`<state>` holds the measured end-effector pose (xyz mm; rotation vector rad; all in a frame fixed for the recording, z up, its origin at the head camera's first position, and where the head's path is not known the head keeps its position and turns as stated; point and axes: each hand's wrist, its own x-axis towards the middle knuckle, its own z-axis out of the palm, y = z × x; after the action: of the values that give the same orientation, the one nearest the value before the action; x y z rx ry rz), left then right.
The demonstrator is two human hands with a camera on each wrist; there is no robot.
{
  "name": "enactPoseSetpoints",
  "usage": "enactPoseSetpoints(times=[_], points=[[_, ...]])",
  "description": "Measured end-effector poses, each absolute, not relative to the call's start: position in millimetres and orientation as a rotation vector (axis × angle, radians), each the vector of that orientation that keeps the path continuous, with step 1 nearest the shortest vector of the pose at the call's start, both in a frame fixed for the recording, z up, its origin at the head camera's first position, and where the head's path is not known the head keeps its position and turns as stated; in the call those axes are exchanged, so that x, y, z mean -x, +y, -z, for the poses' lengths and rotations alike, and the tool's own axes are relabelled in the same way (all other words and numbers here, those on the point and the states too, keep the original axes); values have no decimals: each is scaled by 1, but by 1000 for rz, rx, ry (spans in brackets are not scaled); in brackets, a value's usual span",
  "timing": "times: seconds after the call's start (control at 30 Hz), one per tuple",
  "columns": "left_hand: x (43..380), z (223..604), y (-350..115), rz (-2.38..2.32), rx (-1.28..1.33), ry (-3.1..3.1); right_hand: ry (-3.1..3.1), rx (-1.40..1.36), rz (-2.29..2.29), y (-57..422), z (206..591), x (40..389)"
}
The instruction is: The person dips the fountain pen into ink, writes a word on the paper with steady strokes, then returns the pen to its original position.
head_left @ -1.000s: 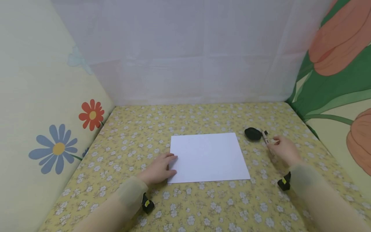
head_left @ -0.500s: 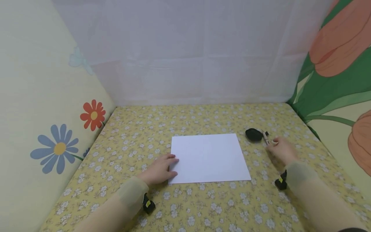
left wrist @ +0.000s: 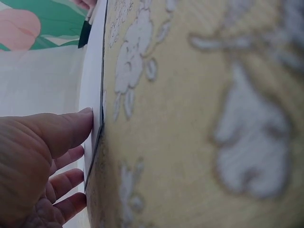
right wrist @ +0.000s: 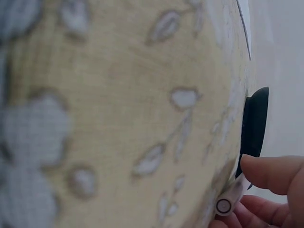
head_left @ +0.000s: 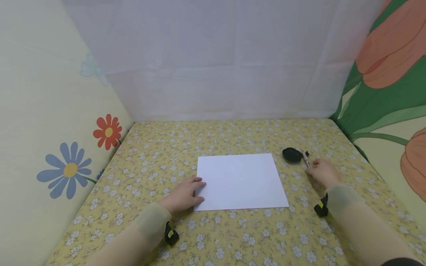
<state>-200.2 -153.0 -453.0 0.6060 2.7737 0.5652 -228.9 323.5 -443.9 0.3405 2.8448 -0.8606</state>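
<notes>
A white rectangular sheet lies flat in front of me, with a thin dark edge along its underside in the left wrist view. My left hand rests at its left side, fingers spread and relaxed, fingertips and thumb on the margin. Over on the right, my right hand pinches a pale pen between thumb and fingers. Its round, ringed end shows in the right wrist view, low over the cloth. Just left of the pen's far end is a black oval object.
A small black piece sits by the pen's far end. Yellow flowered cloth covers the table. A white sheet wall closes off the back, with flower-patterned panels at the left and right.
My right hand has shifted slightly left along the pen, closer to the black oval object. My left hand stays on the sheet. The whole head view has drifted a little.
</notes>
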Motion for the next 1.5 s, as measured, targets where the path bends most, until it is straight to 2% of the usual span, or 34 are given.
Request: enactPoseSetpoints(times=[0.33,0.8,1.5], points=[[197,451,-154,-544,-632,2767,2833,-346,831,325,448,231],[196,453,-162,-378,-983,2614,2825,-367,832,325,449,233],[197,453,-162,-339,-970,2580,2831,-386,816,321,447,233]])
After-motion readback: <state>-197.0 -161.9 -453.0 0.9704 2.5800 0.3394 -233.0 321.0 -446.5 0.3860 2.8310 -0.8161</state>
